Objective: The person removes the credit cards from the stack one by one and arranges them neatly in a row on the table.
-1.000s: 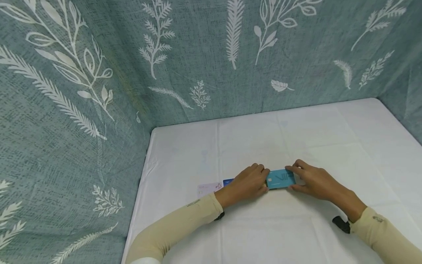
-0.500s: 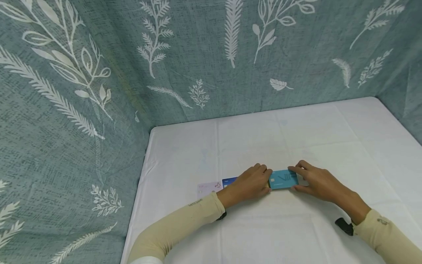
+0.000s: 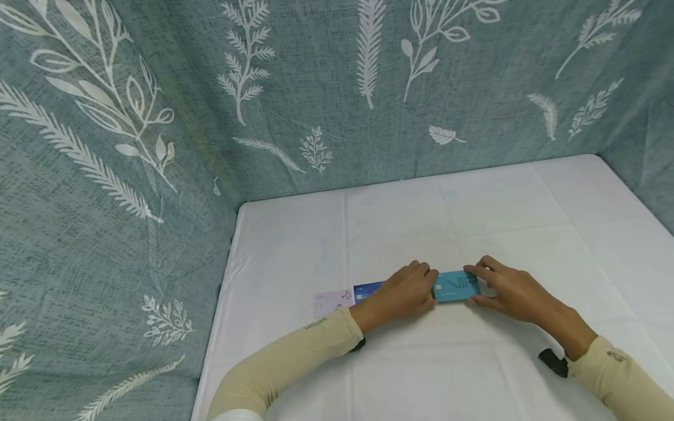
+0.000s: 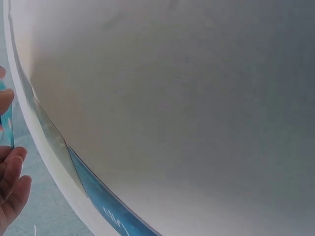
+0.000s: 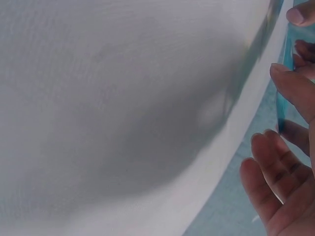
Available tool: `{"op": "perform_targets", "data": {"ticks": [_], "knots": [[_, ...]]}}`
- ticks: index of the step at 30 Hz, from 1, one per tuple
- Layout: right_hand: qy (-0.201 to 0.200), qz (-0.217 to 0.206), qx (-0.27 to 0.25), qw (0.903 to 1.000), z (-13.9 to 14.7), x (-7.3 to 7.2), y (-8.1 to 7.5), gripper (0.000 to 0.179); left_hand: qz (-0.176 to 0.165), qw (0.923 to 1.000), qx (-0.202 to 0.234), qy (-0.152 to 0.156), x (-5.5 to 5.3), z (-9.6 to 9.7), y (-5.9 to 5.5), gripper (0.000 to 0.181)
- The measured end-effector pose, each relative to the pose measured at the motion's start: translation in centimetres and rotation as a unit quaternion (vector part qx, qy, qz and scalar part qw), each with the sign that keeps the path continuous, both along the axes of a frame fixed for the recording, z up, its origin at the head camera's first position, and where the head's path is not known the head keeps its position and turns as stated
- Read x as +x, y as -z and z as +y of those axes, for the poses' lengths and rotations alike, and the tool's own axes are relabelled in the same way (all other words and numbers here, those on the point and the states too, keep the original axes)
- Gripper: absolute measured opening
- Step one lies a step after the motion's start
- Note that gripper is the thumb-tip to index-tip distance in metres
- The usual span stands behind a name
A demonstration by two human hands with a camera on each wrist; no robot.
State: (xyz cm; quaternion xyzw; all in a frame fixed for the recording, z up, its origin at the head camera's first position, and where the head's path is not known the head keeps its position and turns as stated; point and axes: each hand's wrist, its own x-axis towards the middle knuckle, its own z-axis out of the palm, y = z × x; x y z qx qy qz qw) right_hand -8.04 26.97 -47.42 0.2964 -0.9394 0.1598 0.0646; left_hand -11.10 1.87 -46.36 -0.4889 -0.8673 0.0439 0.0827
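Observation:
A teal bank card [image 3: 456, 286] with a chip and "VIP" lettering is held between both hands in the head view. My left hand [image 3: 404, 292] pinches its left end with curled fingers. At the right end, my right hand [image 3: 509, 291] has the card between thumb and index finger, as the right wrist view also shows. To the left, a pale pink card [image 3: 332, 300] and a blue card [image 3: 365, 290] lie side by side on the table. The left hand and wrist cover part of the blue one. A yellowish card edge shows beneath the left fingers; most of it is hidden.
A white cloth [image 3: 421, 374] covers the table. Teal curtains [image 3: 326, 88] with a white leaf print hang behind it and along its sides. A dark wrist strap piece [image 3: 553, 362] sticks out by the right cuff.
Both hands and the teal card have shifted slightly to the right. More of the blue card shows beside the left wrist. The head view has also drifted a little.

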Motion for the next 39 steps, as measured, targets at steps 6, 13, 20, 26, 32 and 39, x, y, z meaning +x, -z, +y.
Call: {"op": "perform_targets", "data": {"ticks": [6,13,20,26,32,39], "knots": [[-0.001,0.014,-0.003,0.9999,0.4,0.0,0.0,0.060,0.001,1.0000,0.008,-0.001,-0.1,0.4,0.1,0.049],[0.001,0.024,-0.003,0.9997,0.7,0.0,-0.2,0.060,0.012,0.9999,0.009,-0.001,-0.1,0.9,-0.2,0.050],[0.002,0.021,-0.002,0.9998,0.9,0.0,-0.2,0.060,0.014,0.9998,0.011,-0.006,-0.1,1.1,0.1,0.050],[0.005,0.020,0.001,0.9998,1.1,0.0,-0.2,0.060,0.011,0.9998,0.009,-0.011,-0.1,1.5,0.2,0.050],[0.009,0.013,0.003,0.9999,1.2,-0.1,-0.2,0.060,0.009,0.9998,0.009,-0.015,-0.1,1.6,0.2,0.049],[0.011,0.014,0.001,0.9998,1.2,-0.1,-0.1,0.061,0.033,0.9992,0.015,-0.013,-0.3,1.8,0.4,0.048]]}}
